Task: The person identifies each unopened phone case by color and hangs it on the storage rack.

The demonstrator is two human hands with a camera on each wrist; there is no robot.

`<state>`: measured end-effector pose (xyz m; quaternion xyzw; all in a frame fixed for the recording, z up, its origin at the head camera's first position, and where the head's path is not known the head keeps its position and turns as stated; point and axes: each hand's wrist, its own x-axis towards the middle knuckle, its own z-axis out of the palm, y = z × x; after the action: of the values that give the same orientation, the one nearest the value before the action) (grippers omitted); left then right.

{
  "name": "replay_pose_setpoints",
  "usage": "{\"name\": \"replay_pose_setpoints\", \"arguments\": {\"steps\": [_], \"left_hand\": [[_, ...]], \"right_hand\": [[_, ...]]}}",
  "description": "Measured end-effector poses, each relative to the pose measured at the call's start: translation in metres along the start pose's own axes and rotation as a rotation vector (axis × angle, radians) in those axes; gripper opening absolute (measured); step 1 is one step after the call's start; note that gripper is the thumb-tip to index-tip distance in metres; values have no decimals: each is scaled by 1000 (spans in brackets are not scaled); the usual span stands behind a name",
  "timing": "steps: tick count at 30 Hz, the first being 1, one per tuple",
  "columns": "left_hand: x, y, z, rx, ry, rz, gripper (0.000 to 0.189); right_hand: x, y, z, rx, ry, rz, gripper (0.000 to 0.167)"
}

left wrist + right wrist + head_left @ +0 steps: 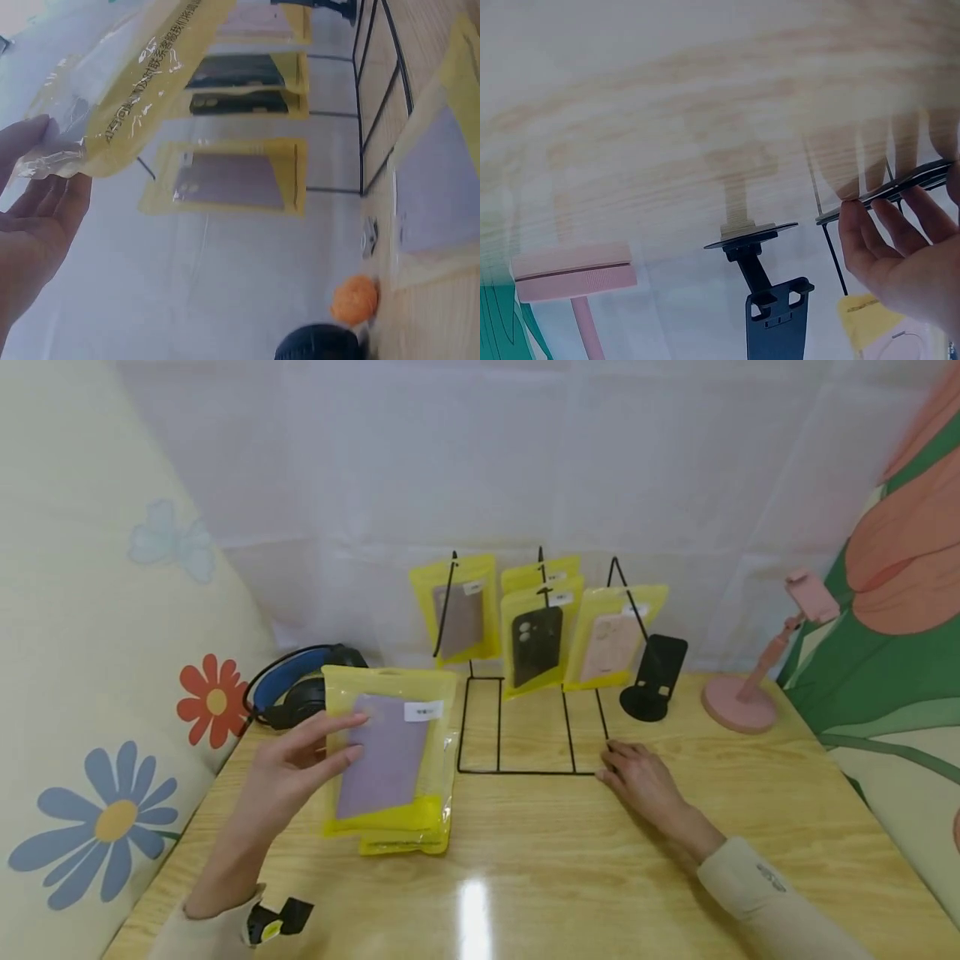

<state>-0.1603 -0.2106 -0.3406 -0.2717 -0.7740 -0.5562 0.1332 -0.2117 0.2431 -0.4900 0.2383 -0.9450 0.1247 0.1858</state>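
My left hand (288, 768) pinches the left edge of a clear and yellow phone case bag (375, 760) with a purple case and white label. Below it, a second phone case bag (405, 843) lies on the table, mostly covered; its purple case shows in the left wrist view. With its fingers, my right hand (645, 781) grips the front right corner of a black wire display rack (525, 772). From the rack's hooks hang bagged cases: a greyish purple one (461, 622), a black one (536, 647) with another bag behind, and a pink one (609, 647).
Blue and black headphones (300, 693) lie at the back left. Right of the rack stand a black phone stand (660, 668) and a pink phone stand (742, 703). An orange round object (355, 298) shows in the left wrist view. A white cloth wall (375, 460) closes the back.
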Motion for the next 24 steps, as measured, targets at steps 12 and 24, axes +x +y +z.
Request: {"name": "replay_pose_setpoints", "arguments": {"steps": [12, 24], "left_hand": [[22, -5, 23, -12, -41, -81, 37], [35, -19, 31, -66, -21, -167, 37]], "right_hand": [[0, 0, 1, 2, -6, 11, 36], [0, 0, 1, 2, 1, 4, 36]]}}
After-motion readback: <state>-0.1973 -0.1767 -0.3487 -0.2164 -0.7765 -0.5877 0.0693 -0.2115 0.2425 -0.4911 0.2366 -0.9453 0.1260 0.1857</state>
